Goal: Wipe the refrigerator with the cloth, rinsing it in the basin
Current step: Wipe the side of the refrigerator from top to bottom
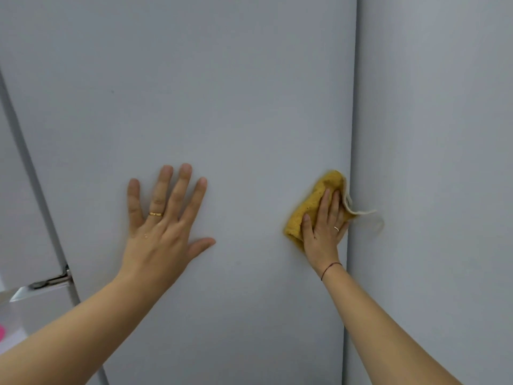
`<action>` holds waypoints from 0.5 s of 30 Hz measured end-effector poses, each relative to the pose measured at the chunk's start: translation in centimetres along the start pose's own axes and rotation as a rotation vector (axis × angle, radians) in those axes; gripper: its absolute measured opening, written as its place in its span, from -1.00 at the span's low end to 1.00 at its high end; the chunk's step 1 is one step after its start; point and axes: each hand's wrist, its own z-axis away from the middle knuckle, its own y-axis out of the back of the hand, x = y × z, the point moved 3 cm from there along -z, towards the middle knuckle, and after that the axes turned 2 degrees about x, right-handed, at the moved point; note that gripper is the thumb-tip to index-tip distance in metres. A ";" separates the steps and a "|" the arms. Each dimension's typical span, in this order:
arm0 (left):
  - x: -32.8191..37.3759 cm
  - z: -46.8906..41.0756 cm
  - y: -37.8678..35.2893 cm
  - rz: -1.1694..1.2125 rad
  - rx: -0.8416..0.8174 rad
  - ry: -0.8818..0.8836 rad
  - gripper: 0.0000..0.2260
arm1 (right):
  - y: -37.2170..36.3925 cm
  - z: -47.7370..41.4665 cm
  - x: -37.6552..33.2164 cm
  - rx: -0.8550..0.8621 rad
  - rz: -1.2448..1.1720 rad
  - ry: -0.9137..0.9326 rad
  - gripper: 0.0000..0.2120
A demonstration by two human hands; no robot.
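Note:
The grey refrigerator side panel (222,107) fills most of the head view. My left hand (163,218) lies flat on it with fingers spread, holding nothing. My right hand (324,229) presses a folded yellow cloth (308,209) against the panel near its right edge. A pale corner of the cloth sticks out to the right past that edge. The basin is not in view.
A grey wall (444,134) meets the panel's right edge. At the lower left is a metal hinge (52,280) between two refrigerator doors (16,218). A bit of pink (1,332) shows at the left border.

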 end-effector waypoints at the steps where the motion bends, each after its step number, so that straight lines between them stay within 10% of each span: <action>1: 0.6 0.8 -0.2 0.006 0.004 -0.002 -0.20 | -0.5 1.2 0.8 -0.004 0.003 -0.005 -0.27; 15: 3.5 7.4 -1.6 0.026 -0.028 0.038 -0.16 | -4.8 14.3 10.4 -0.065 -0.103 -0.380 -0.33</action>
